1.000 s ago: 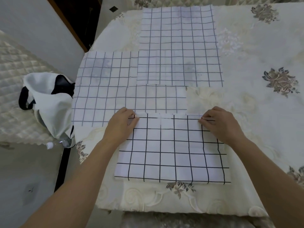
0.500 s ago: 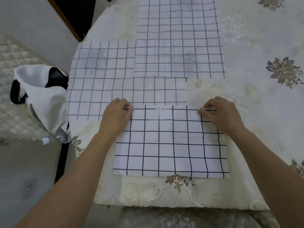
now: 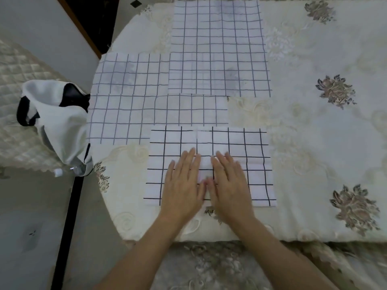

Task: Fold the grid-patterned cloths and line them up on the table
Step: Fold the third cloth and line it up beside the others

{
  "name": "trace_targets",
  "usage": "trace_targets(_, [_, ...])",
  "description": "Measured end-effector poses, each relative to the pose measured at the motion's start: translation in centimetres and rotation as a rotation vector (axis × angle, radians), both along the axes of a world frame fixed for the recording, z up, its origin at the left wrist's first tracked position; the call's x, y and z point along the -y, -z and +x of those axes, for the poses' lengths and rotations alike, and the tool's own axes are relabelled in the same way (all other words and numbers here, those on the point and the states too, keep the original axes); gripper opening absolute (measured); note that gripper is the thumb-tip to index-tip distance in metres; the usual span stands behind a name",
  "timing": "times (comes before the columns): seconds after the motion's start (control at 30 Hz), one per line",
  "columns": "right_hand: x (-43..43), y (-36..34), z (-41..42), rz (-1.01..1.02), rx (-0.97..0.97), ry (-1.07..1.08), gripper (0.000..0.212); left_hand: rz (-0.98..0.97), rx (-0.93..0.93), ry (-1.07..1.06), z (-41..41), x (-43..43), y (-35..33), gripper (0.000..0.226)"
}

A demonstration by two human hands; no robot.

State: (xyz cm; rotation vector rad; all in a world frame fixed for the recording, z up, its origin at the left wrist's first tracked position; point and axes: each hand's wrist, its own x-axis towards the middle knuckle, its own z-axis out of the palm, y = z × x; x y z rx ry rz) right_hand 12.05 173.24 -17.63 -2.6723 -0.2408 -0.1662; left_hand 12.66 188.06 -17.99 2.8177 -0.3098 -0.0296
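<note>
A folded white cloth with bold black grid lines lies near the table's front edge. My left hand and my right hand lie flat on its middle, side by side, fingers straight and pressing down. Behind it a paler grid cloth lies flat to the left. Further back lie a smaller grid cloth at the left and a large grid cloth in the middle, overlapping each other.
The table wears a cream cloth with floral motifs. A white and black bag hangs off the left edge, with a plastic bottle under it. A quilted cream surface lies at far left.
Both hands let go of the folded cloth's far corners and came together flat on its middle. The view shifted slightly.
</note>
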Motion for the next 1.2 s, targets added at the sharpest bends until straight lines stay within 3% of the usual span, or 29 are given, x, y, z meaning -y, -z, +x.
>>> trace_targets(0.17, [-2.4, 2.4, -1.3, -0.034, -0.173, 0.015, 0.059, 0.161, -0.084, -0.004, -1.2, 0.1, 2.2, 0.065])
trace_targets(0.43, [6.9, 3.3, -2.8, -0.367, -0.250, 0.125, 0.079, 0.218, -0.099, -0.118, -2.2, -5.8, 2.8, 0.072])
trace_targets(0.57, [9.5, 3.2, -2.8, -0.380, -0.296, 0.198, 0.084, 0.219, -0.102, -0.153, -2.6, -7.3, 2.3, 0.072])
trace_targets(0.67, [7.9, 2.4, -1.9, -0.341, -0.225, 0.226, 0.083, 0.197, -0.038, -0.196, -1.2, -5.8, 1.4, 0.067])
trace_targets(0.8, [2.2, 1.5, 2.4, -0.197, -0.131, 0.087, 0.072, 0.130, 0.016, -0.069, 3.0, -1.0, 1.0, 0.065])
trace_targets(0.93, [-0.8, 2.2, 6.8, -0.144, -0.187, 0.011, 0.066, 0.185, -0.039, 0.001, 7.2, 0.9, 2.2, 0.064])
trace_targets(1.07, [2.9, 3.5, 7.9, -0.304, -0.225, 0.026, 0.075, 0.200, -0.057, 0.007, 8.1, -2.6, 3.3, 0.067])
trace_targets(1.2, [8.2, 3.6, 8.0, -0.313, -0.263, 0.122, 0.079, 0.195, -0.064, -0.091, 7.8, -6.7, 3.5, 0.070])
